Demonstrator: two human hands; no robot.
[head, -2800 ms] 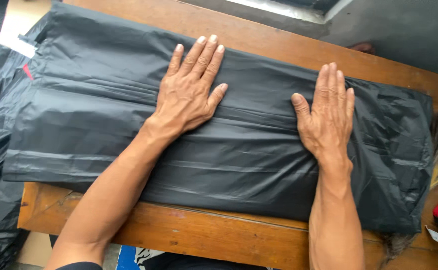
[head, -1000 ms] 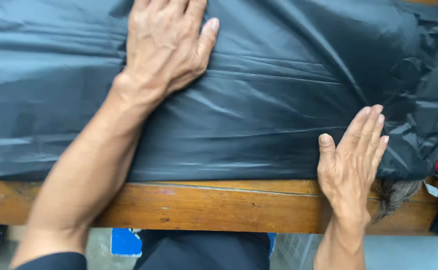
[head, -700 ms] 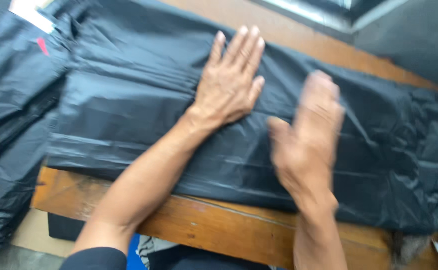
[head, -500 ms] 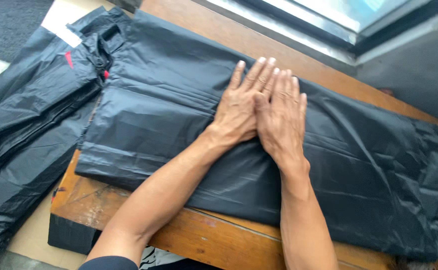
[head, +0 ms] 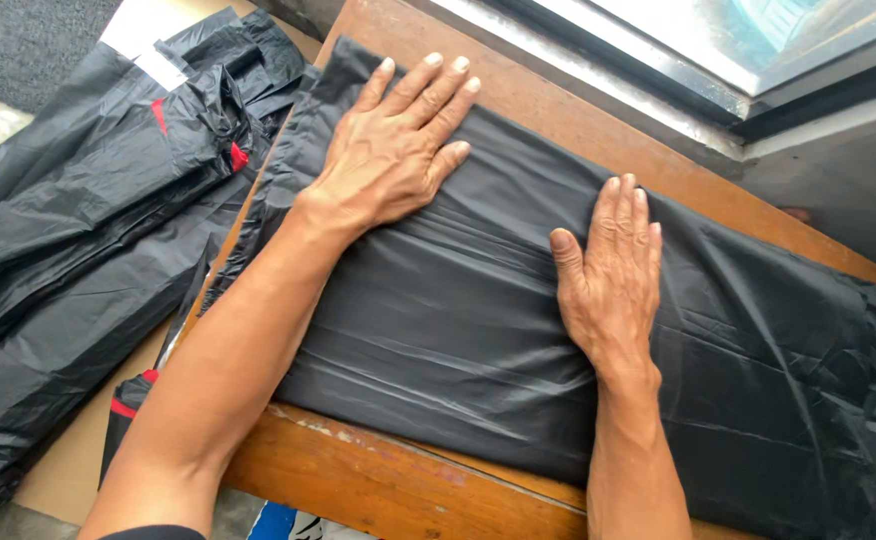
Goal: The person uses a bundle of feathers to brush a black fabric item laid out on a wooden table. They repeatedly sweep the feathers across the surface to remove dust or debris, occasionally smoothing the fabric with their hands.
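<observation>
Black plastic sheet (head: 478, 330) under left hand (head: 388, 160), right hand (head: 613, 280), bags (head: 78, 250) beside

You're at what looks like a small packing spot or back room of a shop, not a kitchen or lab. Evidence: a plain wooden table (head: 398, 490) w/ worn, scuffed edge, pushed up against a window w/ a dark metal frame (head: 698, 95) and a grey rendered wall (head: 838, 190). A big black plastic bag (head: 458, 330) lies flat across the tabletop, and a heap of more black plastic bags (head: 78, 250) w/ red ties sits on the floor at your left, partly on flattened cardboard (head: 68, 470). Bulk stock, bare surfaces, no home furnishings in view.
</observation>
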